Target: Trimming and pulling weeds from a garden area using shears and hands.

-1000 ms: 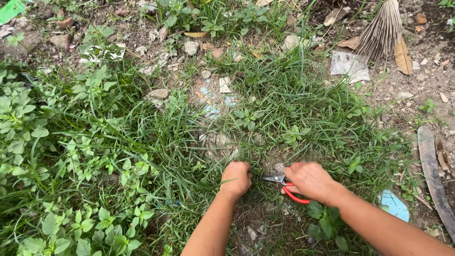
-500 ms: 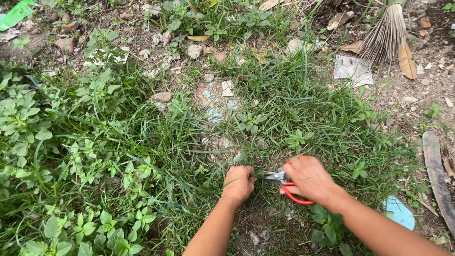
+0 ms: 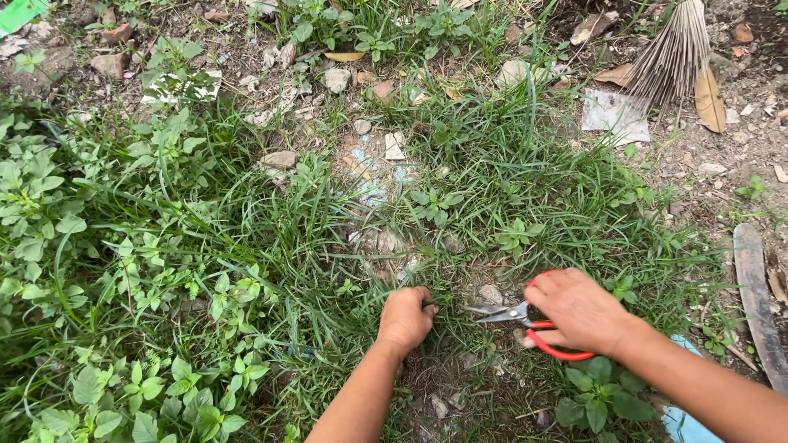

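The right hand (image 3: 581, 312) is closed around the red handles of a pair of scissors (image 3: 525, 321), fingers through and over the loops, the grip firm. The metal blades point left toward the other hand and stand slightly parted, their tips low over the ground. Just to the left, the left hand (image 3: 405, 316) is balled into a fist around a tuft of grass (image 3: 427, 275), knuckles up; the grip is tight, and the blades of grass spring out above and around it. A narrow gap of bare soil separates the scissor tips from that fist.

Below both hands, nearer the person, lies a patch of cut, bare earth (image 3: 460, 385) with small stones and dry stalks. A broad-leaved weed (image 3: 595, 398) grows just under the right forearm, and a pale blue scrap (image 3: 681, 422) shows beside it at the near right edge.

Farther out, the thick clump of grass spreads up the middle of the scene, with a small stone (image 3: 490, 294) lying just beyond the scissor blades. To the left is a dense bed of leafy green weeds (image 3: 123, 271). At the far middle, fragments of broken tile (image 3: 392, 148) and stones lie on open dirt. At the far right, a stick broom (image 3: 673, 53) rests with its bristles fanned over a flat grey scrap (image 3: 611, 115), a dry brown leaf (image 3: 710, 98) beside it. A weathered strip of wood (image 3: 755, 287) lies along the right edge.
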